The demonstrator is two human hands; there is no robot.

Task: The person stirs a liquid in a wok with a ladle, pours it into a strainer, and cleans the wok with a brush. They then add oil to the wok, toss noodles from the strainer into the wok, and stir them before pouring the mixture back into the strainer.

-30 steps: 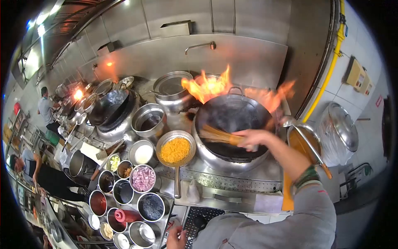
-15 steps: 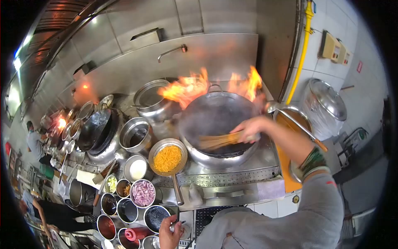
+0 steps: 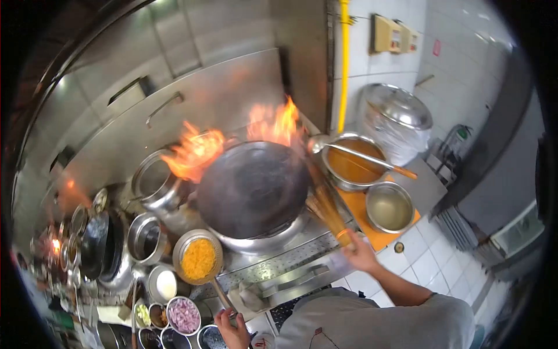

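Observation:
My right hand (image 3: 360, 254) is at the bound end of a bamboo wok brush (image 3: 330, 214), fingers wrapped round it. The bristles lie along the right side of a large dark wok (image 3: 254, 189), whose inside looks bare and smokes lightly. My left hand (image 3: 232, 330) is low in the view, fingers loosely bent and thumb apart, right at the handle end of a perforated strainer (image 3: 218, 270). Orange-yellow shreds (image 3: 198, 258) fill the strainer, which rests on the metal pot rims left of the wok.
Tall flames (image 3: 273, 122) rise behind the wok. To the right, a ladle (image 3: 372, 156) lies across a pot of brown liquid (image 3: 353, 166), beside a bowl of cloudy liquid (image 3: 389, 206). Sliced onions (image 3: 184, 316) and other containers crowd the lower left.
My right hand has taken the brush out of the wok, moving right and toward me. My left hand is now closer to the strainer handle. The view has turned right.

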